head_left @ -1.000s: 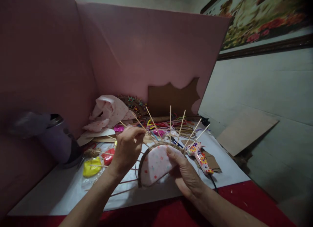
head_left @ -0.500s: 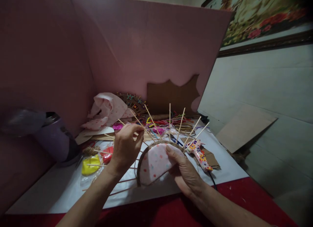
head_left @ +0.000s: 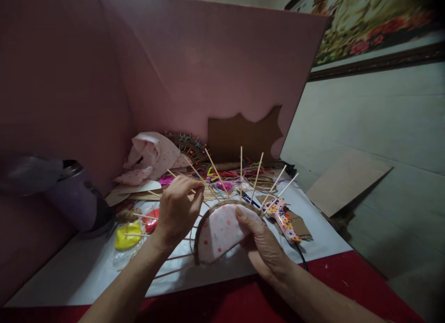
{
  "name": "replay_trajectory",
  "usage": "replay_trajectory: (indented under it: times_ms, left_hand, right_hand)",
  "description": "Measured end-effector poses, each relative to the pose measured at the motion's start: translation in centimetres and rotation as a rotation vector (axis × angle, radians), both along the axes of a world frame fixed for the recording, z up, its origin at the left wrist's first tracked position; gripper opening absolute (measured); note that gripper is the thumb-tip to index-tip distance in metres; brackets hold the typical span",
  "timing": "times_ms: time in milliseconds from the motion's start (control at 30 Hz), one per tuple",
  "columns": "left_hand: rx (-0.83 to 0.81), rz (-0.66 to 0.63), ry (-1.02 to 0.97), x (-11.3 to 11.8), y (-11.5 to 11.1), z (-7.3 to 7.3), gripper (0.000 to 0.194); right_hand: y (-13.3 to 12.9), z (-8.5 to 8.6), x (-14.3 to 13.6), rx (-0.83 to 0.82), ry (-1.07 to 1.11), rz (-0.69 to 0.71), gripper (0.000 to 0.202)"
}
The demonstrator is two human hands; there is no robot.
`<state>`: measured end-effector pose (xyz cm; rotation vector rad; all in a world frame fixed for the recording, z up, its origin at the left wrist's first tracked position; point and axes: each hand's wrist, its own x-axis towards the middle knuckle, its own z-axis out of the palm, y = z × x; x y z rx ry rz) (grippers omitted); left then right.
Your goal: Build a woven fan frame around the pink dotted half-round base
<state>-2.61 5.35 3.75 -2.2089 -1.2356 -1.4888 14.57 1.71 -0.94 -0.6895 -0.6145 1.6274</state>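
Observation:
My right hand (head_left: pixel 262 242) grips a half-round piece covered in spotted pink fabric (head_left: pixel 220 232), thumb on its face and fingers behind. Brown twine (head_left: pixel 199 242) runs along its curved edge, and several thin wooden sticks (head_left: pixel 241 172) fan outward from there. My left hand (head_left: pixel 181 207) is closed in a pinch among the sticks at the upper left of the curve. What its fingertips hold is too small to make out. A thin loop of cord hangs at the left of the half-round piece.
Behind lie crumpled pink fabric (head_left: pixel 151 151), a decorated fan-shaped piece (head_left: pixel 187 144) and cut cardboard (head_left: pixel 243 135). At right is a flower-patterned glue gun (head_left: pixel 283 221) with a cable. Yellow clay (head_left: pixel 128 235) in a bag and a purple tumbler (head_left: pixel 78 198) stand left.
Almost nothing differs. The view has shifted very slightly, and both hands keep nearly the same place and grip.

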Motion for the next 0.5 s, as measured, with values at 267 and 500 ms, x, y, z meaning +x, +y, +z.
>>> replay_trajectory:
  times_ms: [267, 500]
  left_hand:
    - [-0.032, 0.034, 0.013, 0.12, -0.02, 0.15, 0.008]
    - [-0.001, 0.066, 0.072, 0.13, -0.05, 0.19, 0.008]
  right_hand:
    - [-0.21, 0.00, -0.10, -0.014, 0.020, 0.003, 0.026]
    - [-0.39, 0.20, -0.11, 0.001, 0.013, 0.006, 0.025]
